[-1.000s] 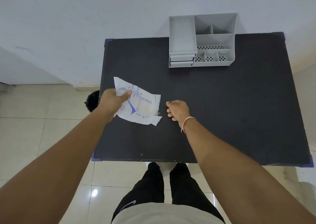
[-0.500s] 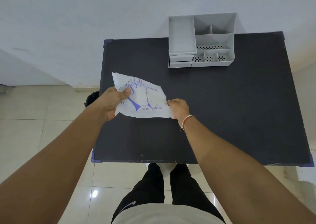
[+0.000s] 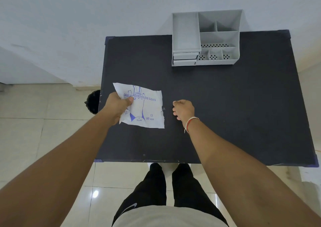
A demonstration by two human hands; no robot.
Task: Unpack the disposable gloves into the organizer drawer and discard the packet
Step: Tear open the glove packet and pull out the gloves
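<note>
Where a white wall meets a pale tiled floor, one black counter [image 3: 225, 114] is set, and one grey organizer [image 3: 206, 39] is placed on its far edge against the wall. Two small drawers [image 3: 185, 58] are stacked at the organizer's front left corner, under a long open tray, and both are seen pushed in. One dark bin [image 3: 93, 101] is partly seen on the floor just beside the counter's left edge. One white glove packet [image 3: 147, 110], crumpled and printed in blue with a hand outline and the words "polyethylene gloves", is held over the counter's left part. Its left edge is pinched by the left hand [image 3: 118, 106], thumb on top. The right hand [image 3: 184, 110], a red-and-white thread worn at its wrist, is kept just beside the packet without touching it, its fingers loosely curled and holding nothing.
</note>
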